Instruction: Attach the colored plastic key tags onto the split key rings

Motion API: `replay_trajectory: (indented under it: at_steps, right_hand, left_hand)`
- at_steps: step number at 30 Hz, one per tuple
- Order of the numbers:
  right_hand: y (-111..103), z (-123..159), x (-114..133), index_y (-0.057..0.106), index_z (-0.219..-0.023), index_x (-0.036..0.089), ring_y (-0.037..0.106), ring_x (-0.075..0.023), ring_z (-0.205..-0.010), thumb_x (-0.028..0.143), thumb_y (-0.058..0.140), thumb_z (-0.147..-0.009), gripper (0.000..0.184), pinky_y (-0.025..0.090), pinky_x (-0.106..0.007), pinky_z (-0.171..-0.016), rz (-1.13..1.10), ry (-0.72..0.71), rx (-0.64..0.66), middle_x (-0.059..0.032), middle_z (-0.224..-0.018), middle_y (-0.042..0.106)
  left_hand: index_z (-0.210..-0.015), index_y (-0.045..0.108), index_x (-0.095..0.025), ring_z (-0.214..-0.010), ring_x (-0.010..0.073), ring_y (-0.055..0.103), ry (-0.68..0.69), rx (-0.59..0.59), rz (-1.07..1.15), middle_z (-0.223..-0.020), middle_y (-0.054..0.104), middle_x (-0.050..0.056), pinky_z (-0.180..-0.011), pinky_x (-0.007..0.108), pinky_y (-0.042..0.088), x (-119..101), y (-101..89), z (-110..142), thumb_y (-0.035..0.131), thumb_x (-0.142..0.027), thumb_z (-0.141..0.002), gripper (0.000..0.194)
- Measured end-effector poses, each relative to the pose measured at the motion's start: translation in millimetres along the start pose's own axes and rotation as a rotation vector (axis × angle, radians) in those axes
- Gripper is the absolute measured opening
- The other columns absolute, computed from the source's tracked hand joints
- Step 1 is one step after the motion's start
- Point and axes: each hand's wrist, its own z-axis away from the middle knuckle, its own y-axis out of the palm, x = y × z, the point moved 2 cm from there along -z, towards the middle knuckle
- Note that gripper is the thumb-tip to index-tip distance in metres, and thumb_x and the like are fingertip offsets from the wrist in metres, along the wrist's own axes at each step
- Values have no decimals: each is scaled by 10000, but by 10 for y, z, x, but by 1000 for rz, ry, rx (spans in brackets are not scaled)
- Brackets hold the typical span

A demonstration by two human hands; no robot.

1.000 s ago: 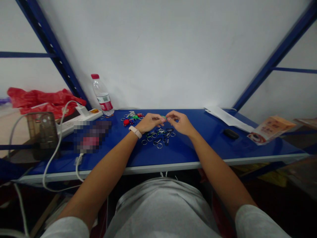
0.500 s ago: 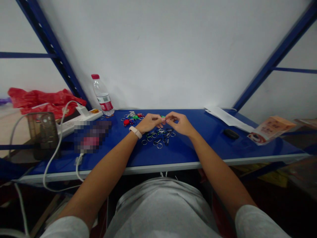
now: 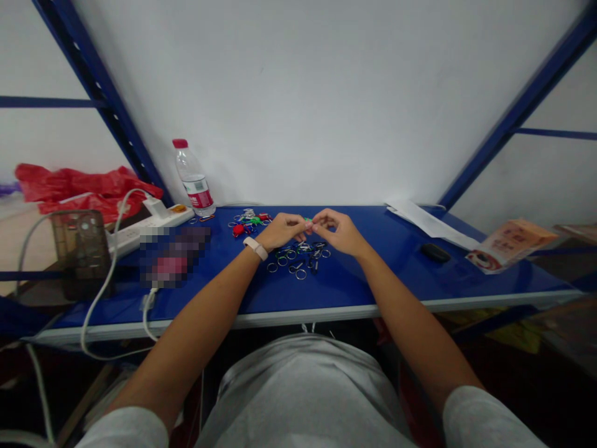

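My left hand, with a white wristband, and my right hand meet above the blue table top. Their fingertips pinch a small green keychain piece from either side, and most of it is hidden by my fingers. Just below my hands lie several loose metal key rings. Beyond my left hand sits a cluster of red and green keychains with rings.
A water bottle and white power strip with cables stand at the left, beside a pixelated object. Papers, a black object and an orange printed packet lie right. Blue shelf uprights flank the table.
My hands stay together at the green piece, with only slight finger shifts. The rings on the table have not visibly moved.
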Motion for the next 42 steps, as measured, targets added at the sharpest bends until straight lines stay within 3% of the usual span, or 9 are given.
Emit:
replay_trajectory:
  at_steps: [20, 31, 42]
  right_hand:
    - [7, -2, -5, 572, -817, 173, 476, -104, -563, 547, 710, -772, 402, 362, -253, -516, -110, 115, 64, 8, -666, 581]
    - [2, -1, -2, 567, -815, 174, 469, -101, -548, 562, 708, -768, 415, 357, -248, -503, -93, 116, 42, 4, -661, 597]
    - [5, 0, 10, 572, -808, 180, 475, -96, -544, 542, 724, -754, 396, 366, -249, -501, -123, 160, 64, 9, -655, 585]
  left_hand:
    - [-808, 711, -114, -613, 102, 623, -57, -7, -16, -645, 672, 18, -640, 235, 514, -84, 31, 24, 677, -310, -846, 202]
    - [-823, 710, -111, -619, 113, 632, -60, -1, -8, -677, 683, 33, -609, 232, 505, -28, 22, 11, 692, -413, -820, 303]
    - [-822, 712, -113, -622, 112, 635, -63, -6, -2, -680, 686, 35, -619, 237, 514, -32, 21, 14, 700, -388, -817, 276]
